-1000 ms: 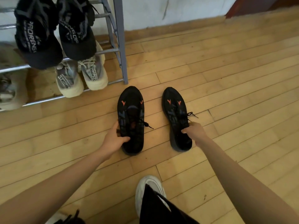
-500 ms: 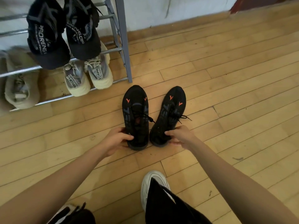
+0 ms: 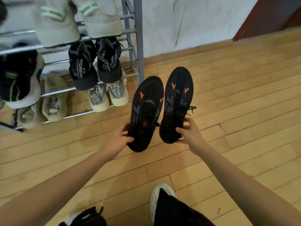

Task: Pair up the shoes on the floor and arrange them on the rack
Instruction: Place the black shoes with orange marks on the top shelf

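Two black sneakers with orange arrow marks are held side by side above the wooden floor, toes pointing away from me. My left hand [image 3: 119, 139] grips the heel of the left black sneaker [image 3: 146, 105]. My right hand [image 3: 189, 133] grips the heel of the right black sneaker [image 3: 178, 95], whose lace hangs out to the right. The grey metal shoe rack [image 3: 138, 46] stands just left of and behind them, its right post close to the left sneaker's toe.
The rack holds a black pair [image 3: 94, 62], a cream pair [image 3: 108, 97] on the bottom rail, beige shoes [image 3: 54, 97] further left and pale shoes [image 3: 97, 17] on top. My white shoe [image 3: 160, 194] stands on the floor near me. A white wall and brown door frame [image 3: 267, 17] lie behind.
Both sneakers were drawn together on the floor, then lifted off it. The view has tilted up and shifted, so more of the rack's upper rails show.
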A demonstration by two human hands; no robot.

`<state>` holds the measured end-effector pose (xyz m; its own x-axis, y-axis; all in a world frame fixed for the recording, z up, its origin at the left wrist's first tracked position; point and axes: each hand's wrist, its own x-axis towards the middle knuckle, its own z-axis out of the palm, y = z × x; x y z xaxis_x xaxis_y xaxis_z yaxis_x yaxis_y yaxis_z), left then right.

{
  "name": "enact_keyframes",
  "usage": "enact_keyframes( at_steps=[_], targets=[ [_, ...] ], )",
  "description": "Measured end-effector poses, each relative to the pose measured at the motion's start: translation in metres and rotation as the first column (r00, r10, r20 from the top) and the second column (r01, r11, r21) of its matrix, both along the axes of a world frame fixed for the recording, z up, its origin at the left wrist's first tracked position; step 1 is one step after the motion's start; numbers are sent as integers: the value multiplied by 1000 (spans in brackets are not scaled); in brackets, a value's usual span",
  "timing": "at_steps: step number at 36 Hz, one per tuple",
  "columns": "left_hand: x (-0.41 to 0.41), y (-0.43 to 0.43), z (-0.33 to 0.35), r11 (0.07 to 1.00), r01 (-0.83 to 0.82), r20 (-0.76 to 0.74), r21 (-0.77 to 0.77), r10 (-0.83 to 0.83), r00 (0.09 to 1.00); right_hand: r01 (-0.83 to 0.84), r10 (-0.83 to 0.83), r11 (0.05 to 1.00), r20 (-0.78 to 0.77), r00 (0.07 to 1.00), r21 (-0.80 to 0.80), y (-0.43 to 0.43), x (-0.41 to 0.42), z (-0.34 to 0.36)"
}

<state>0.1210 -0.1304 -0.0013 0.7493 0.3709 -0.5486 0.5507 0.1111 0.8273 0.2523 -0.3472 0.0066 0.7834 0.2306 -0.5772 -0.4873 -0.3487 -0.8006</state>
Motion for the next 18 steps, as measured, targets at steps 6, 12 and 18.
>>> enact_keyframes(
  at_steps=[6,12,18],
  targets=[
    [9,14,60,998,-31,151,59,22,988,-35,26,999,232,972,37,13,13,60],
    [14,29,130,984,-100,335,150,44,941,-79,32,989,339,940,124,22,14,129],
    [6,38,197,965,-153,446,212,44,894,-141,66,981,461,885,131,31,10,200]
  ],
)
